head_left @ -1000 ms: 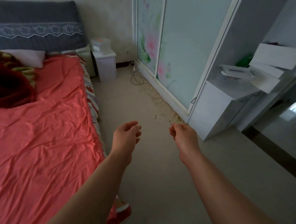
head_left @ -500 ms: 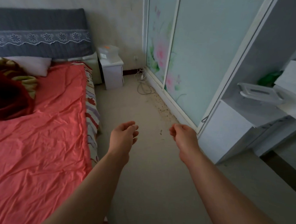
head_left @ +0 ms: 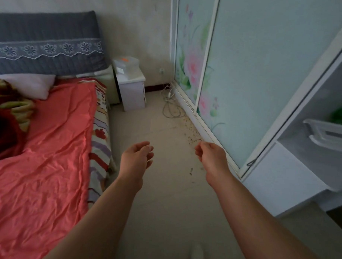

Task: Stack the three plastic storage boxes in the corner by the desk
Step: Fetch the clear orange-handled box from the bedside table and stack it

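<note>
A translucent plastic storage box (head_left: 126, 64) with an orange label on its lid sits on the white nightstand (head_left: 132, 89) beside the bed's head. Another clear plastic box or lid (head_left: 329, 133) rests on the white desk surface at the right edge. My left hand (head_left: 137, 158) and my right hand (head_left: 211, 155) are stretched out over the floor, far from both boxes. Both hold nothing, with fingers loosely curled and apart.
A bed with a coral sheet (head_left: 43, 154) fills the left side. Sliding wardrobe doors (head_left: 236, 73) with a flower print line the right. A white cable (head_left: 170, 108) and scattered crumbs (head_left: 191, 133) lie on the floor along the doors. A white desk unit (head_left: 280, 183) juts out at right.
The view has moved forward along the aisle and turned left; the nightstand and its box appear closer. Both hands stay held out in front, empty.
</note>
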